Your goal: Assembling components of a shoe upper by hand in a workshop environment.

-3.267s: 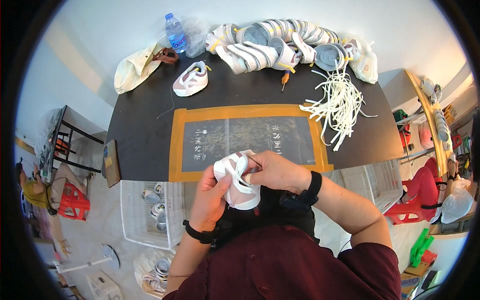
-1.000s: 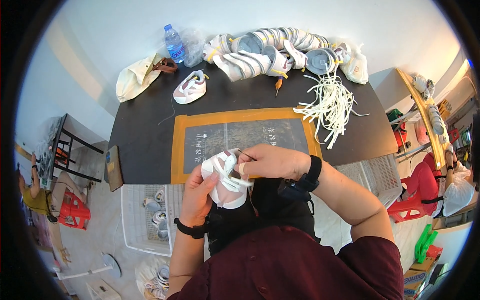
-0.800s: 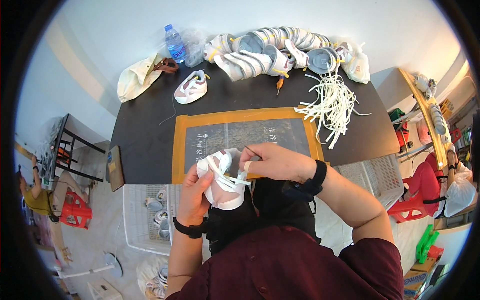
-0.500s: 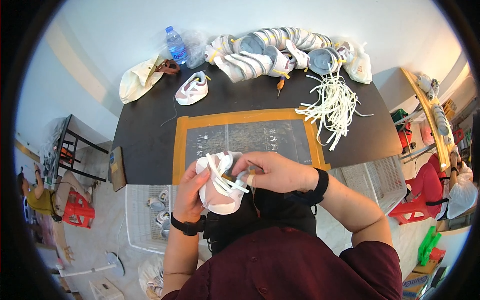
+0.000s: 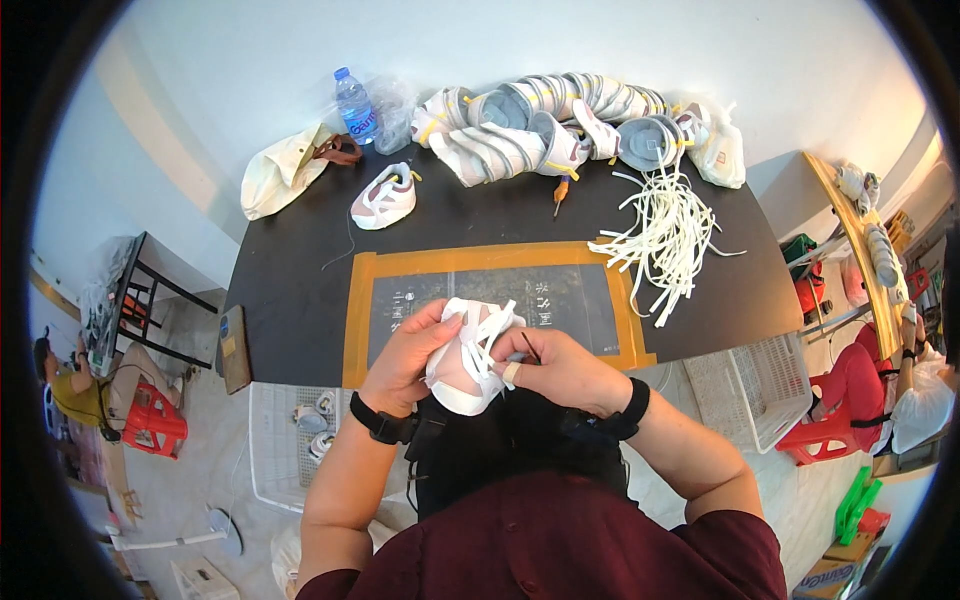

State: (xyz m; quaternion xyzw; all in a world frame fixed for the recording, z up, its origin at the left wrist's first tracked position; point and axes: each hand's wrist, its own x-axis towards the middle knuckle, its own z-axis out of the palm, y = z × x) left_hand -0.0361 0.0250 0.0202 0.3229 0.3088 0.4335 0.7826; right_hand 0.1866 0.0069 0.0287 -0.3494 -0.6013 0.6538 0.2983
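Observation:
My left hand [image 5: 408, 362] is closed around the left side of a small shoe upper [image 5: 463, 365] in pale pink and white, held above the table's near edge with its rounded white toe toward me. White flat laces [image 5: 490, 333] cross over its front. At its right side my right hand [image 5: 562, 373] is closed, fingertips against the shoe by the laces. A thin dark stick-like tool [image 5: 531, 345] pokes up from those fingers; its other end is hidden. Tan tape wraps one finger. A second shoe upper [image 5: 384, 197] lies on the dark table [image 5: 290, 290], a thread trailing from it.
Stacked shoe uppers [image 5: 500, 150] line the table's back. A bundle of white laces [image 5: 665, 240] hangs down at right, near an orange-handled awl [image 5: 561, 195]. A bottle [image 5: 355, 105] and cloth bag [image 5: 285, 172] stand back left. White crates [image 5: 275, 440] flank me below; co-workers sit at both sides.
Both hands and the shoe have shifted right, and the shoe has turned a little. My right hand has come down along its right side. The view has tilted slightly upward.

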